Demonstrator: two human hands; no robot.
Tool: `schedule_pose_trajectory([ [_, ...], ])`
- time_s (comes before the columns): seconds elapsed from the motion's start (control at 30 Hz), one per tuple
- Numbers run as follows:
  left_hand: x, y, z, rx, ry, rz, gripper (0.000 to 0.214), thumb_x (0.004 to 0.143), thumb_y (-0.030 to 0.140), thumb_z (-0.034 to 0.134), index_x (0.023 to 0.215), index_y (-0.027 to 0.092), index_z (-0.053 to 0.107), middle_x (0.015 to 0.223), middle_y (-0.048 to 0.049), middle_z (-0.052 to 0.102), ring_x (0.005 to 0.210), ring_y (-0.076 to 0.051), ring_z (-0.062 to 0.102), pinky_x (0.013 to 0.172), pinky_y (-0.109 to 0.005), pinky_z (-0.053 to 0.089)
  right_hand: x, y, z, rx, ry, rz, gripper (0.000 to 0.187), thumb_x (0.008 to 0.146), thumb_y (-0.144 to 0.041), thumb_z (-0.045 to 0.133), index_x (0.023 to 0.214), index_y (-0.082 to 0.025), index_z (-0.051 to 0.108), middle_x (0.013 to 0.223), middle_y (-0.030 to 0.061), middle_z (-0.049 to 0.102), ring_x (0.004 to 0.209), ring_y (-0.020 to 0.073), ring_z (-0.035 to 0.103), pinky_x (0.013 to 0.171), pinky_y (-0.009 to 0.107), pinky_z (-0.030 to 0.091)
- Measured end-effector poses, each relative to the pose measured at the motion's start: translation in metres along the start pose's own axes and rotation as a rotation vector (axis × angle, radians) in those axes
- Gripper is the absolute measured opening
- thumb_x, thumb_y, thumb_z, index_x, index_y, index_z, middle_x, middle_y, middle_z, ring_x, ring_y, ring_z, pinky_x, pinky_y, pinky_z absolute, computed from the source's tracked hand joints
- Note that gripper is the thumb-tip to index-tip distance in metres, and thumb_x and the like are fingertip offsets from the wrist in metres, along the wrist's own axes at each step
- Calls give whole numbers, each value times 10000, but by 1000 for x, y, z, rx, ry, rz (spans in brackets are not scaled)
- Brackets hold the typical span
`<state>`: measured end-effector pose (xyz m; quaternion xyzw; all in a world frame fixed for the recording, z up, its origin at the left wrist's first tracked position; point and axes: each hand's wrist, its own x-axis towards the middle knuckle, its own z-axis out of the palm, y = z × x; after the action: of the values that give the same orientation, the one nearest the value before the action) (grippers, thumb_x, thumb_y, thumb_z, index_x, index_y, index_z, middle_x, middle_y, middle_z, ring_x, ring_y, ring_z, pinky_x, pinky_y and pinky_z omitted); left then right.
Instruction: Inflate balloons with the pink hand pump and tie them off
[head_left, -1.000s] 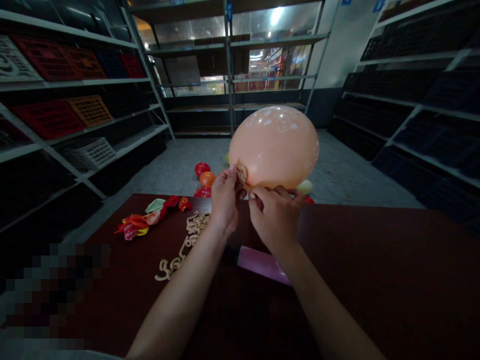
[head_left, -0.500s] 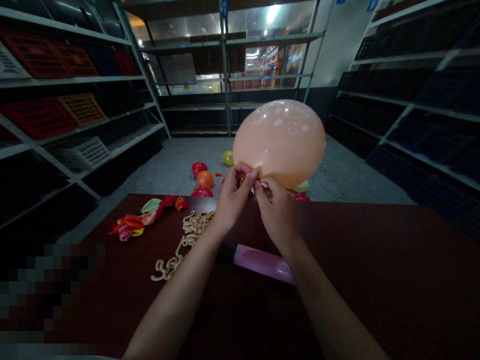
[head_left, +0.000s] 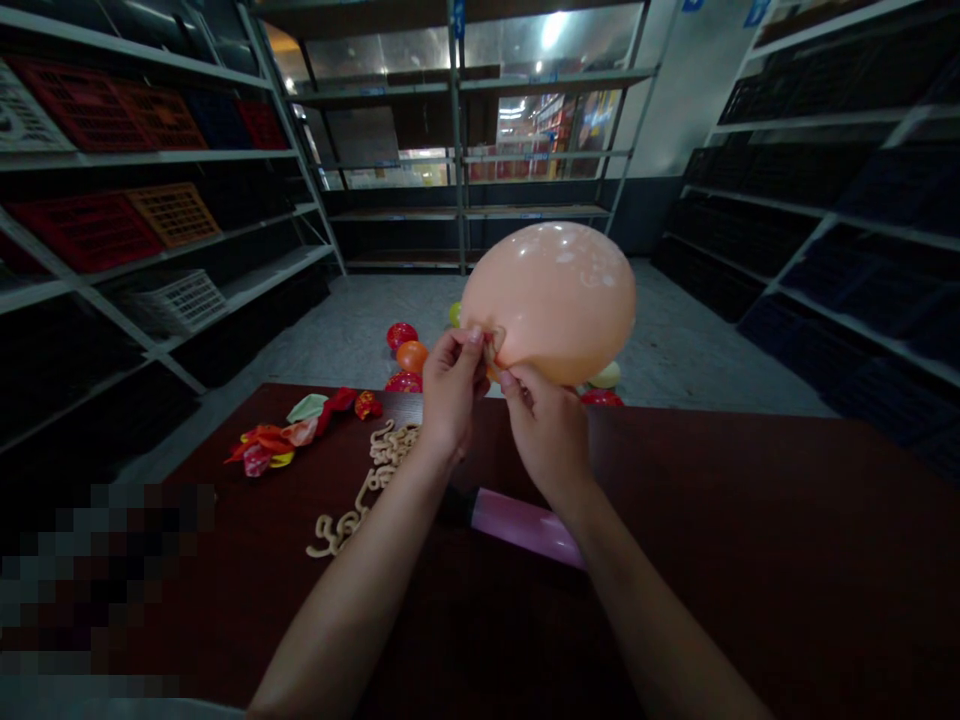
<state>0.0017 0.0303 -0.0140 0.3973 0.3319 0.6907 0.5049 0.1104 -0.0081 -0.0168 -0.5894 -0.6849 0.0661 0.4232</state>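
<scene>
An inflated peach balloon (head_left: 555, 295) with white print floats above the far edge of the table, its neck toward me. My left hand (head_left: 452, 390) is closed, thumb and fingers pinched at the neck. Just beside those fingertips shows a small tan loop, like a rubber band (head_left: 493, 343); how it is wound is hard to see. My right hand (head_left: 547, 420) is closed too, pinching at the neck's lower side. A pink balloon pump (head_left: 525, 525) with a dark end lies beneath my right forearm. Tan curled bands (head_left: 345, 525) lie by my left forearm.
Uninflated balloons (head_left: 281, 445) lie at the left of the dark brown table (head_left: 750, 520). Beyond it, red balloons (head_left: 402, 336), an orange balloon (head_left: 411, 356) and others rest on the floor. Shelves with crates (head_left: 82, 230) line the left; more racks stand behind and right.
The balloon has come slightly down and left. My hands have parted a little at its neck, the left shifting left, and a tan loop now shows between them.
</scene>
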Motion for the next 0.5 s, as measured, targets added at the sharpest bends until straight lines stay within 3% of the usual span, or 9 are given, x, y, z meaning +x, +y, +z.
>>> schedule_pose_trajectory([
  [0.27,5,11,-12,-163,66,-155,218,867,372,791,818,215,648,689,-5,596,475,-82,432,392,-236,306,-7,-9,4,-192,60,-135,298,1026,-266,479,960,-229,767,790,51,777,683,180,656,774,321,369],
  [0.37,8,10,-13,-203,130,-209,159,859,329,785,815,224,674,743,-33,659,540,-112,525,401,-241,338,-8,-7,9,-236,76,-164,325,1022,-277,467,889,-238,761,724,38,756,640,184,640,779,335,386],
  [0.5,11,13,-12,-338,190,-289,156,861,246,763,751,202,662,755,-22,669,493,-75,470,376,-218,273,-10,-4,16,-255,106,-199,324,1011,-266,485,821,-239,745,653,11,725,600,170,620,774,330,384],
])
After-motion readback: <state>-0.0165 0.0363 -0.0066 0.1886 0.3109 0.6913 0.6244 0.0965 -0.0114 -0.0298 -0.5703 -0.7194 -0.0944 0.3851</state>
